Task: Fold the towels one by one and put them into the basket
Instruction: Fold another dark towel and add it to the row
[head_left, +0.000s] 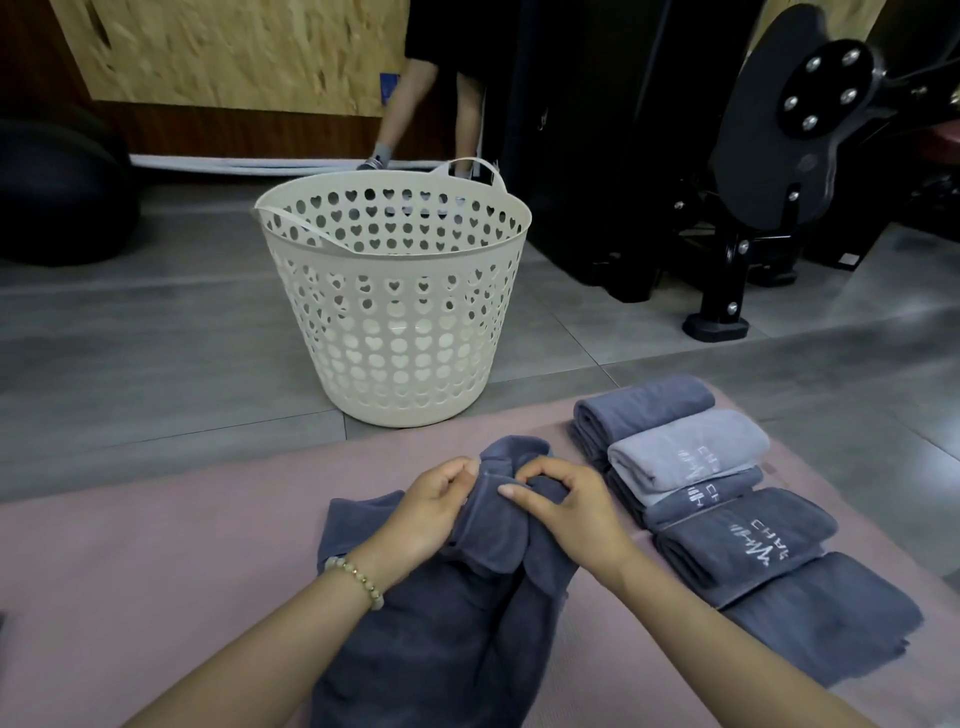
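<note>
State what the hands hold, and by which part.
Both the left hand and right hand pinch the dark blue towel at its bunched far end.

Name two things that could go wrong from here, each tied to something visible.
The left hand and right hand pinch the dark towel in a bunch, so its fold may come out crooked.
The folded towels lie close beside the right forearm; a sweep could disturb them.

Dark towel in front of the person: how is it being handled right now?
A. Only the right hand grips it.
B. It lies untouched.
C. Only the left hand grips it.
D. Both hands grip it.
D: the left hand and right hand each pinch the bunched top of the dark towel.
</note>
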